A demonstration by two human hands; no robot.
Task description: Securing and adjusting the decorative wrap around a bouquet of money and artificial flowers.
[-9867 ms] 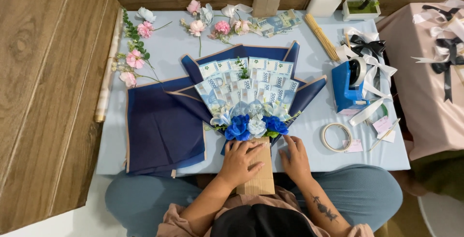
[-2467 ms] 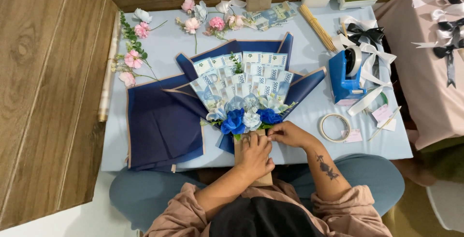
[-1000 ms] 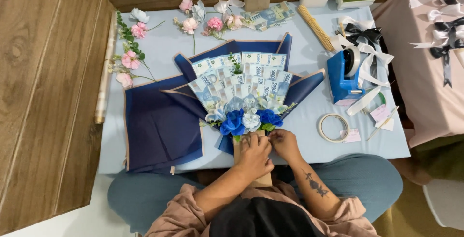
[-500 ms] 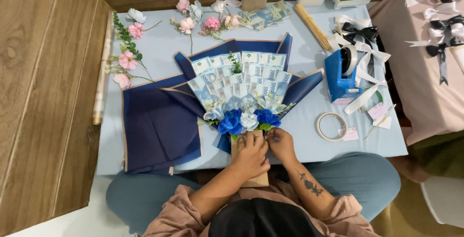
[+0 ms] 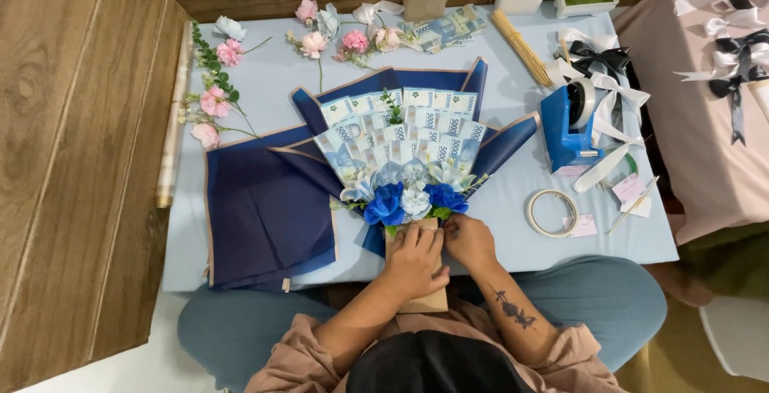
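Observation:
A bouquet of fanned banknotes lies on the pale blue table, with blue and white fabric flowers at its base and navy wrapping sheets spread under it and to its left. Its brown paper handle points toward me. My left hand wraps over the handle just below the flowers. My right hand presses against the handle's right side, fingers closed on it.
Loose pink and white flowers lie at the back left, spare banknotes and wooden sticks at the back. A blue tape dispenser, ribbons and a tape ring sit at right. A roll lies along the left edge.
My right hand has drawn in from the bouquet's right flank to the handle beside my left hand. The bouquet itself stays where it was.

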